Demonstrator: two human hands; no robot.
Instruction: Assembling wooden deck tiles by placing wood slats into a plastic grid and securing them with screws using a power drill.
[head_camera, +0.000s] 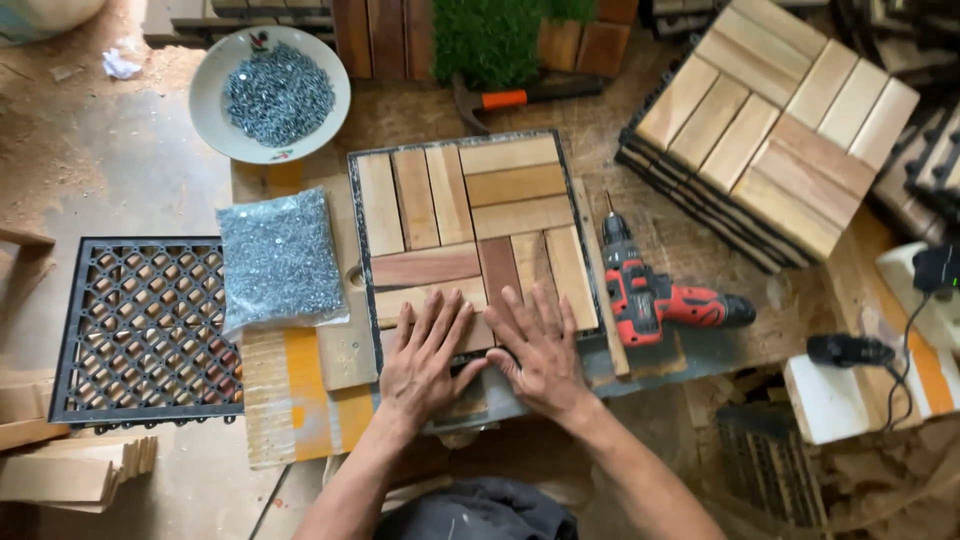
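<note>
Both hands lie flat, palms down, fingers spread, on the near edge of a square wooden tile (470, 225) that sits in a dark frame on the workbench (300, 400). Left hand (425, 355) presses on the near-left slats; right hand (540, 345) presses just beside it, thumbs nearly touching. Neither hand grips anything, both open and pushing down.

Progress, judged from the layout: the far half of the tile looks filled, w/ three upright slats at far left and three crosswise slats at far right, all lying flush. Near half has crosswise slats at left and upright ones at right; the nearest strip is hidden under the hands, so whether the last slat is fully seated can't be told. Seems most of the pattern is laid, w/ the final pieces being pressed in.

What looks left: no fixing work in hand. The red cordless drill (650, 295) lies idle just right of the tile, untouched. A clear bag of screws (278, 258) lies unopened-looking at left, and a white bowl of screws (270, 92) sits beyond it. A bare black plastic grid base (145, 330) waits far left; a stack of finished tiles (775, 130) stands far right. A hammer (510, 98) rests beyond the tile.
</note>
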